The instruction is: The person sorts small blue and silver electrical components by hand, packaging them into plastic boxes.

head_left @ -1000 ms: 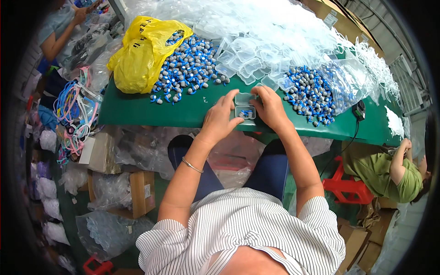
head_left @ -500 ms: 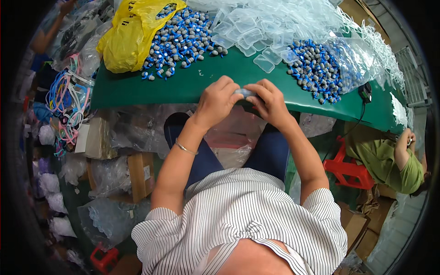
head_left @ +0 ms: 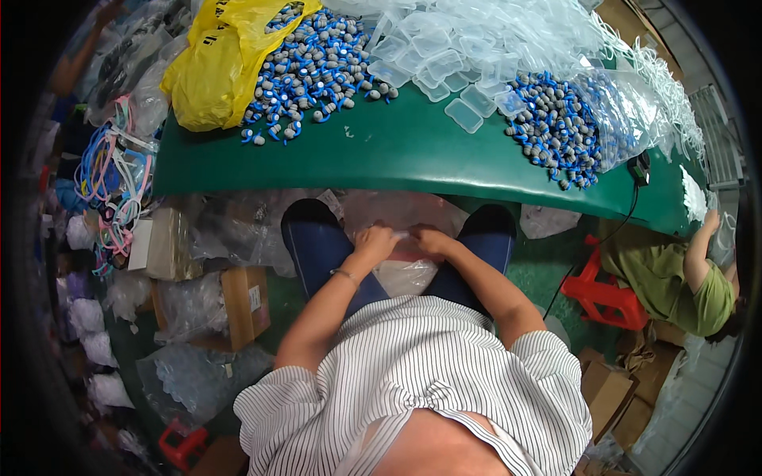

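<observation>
Both hands are low between my knees, below the table's front edge. My left hand [head_left: 376,240] and my right hand [head_left: 432,240] have their fingers closed at opposite ends of a small clear plastic case [head_left: 404,236]. Most of the case is hidden by the fingers, and its contents cannot be made out. On the green table [head_left: 317,163] lie two piles of small grey-and-blue pieces, a left pile [head_left: 313,71] and a right pile [head_left: 552,123]. Between them, farther back, is a heap of clear plastic cases [head_left: 468,40].
A yellow plastic bag [head_left: 210,79] stands at the table's left. A clear bag [head_left: 623,111] and white cords [head_left: 647,71] lie at the right. Below my hands sits a pinkish plastic bag [head_left: 405,210]. At right are a red stool [head_left: 603,289] and another person in green [head_left: 671,278].
Both hands have come down and back toward me, from the table's front edge to between my knees, still closed on the small clear case.
</observation>
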